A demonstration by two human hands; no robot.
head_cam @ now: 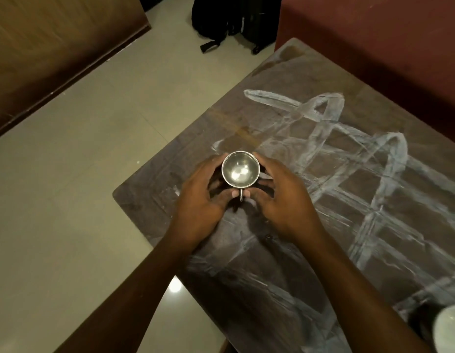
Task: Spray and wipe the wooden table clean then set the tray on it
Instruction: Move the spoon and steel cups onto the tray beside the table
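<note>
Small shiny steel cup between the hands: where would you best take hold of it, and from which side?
Take the small shiny steel cup by its round wall, from the left and right, as the left hand and right hand do. It is upright, mouth up, and its thin loop handle points toward the person, so pinching that from the near side might work too.

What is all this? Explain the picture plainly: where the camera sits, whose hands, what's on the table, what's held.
No machine here: a person works bare-handed. The one picture comes from a camera worn on the head, looking down. The left hand and right hand curl round a small metal cup with a handle; whether it stands on the surface or is lifted is unclear. Below is the wooden table, streaked with white smears. A white rounded object shows at the lower right edge.
</note>
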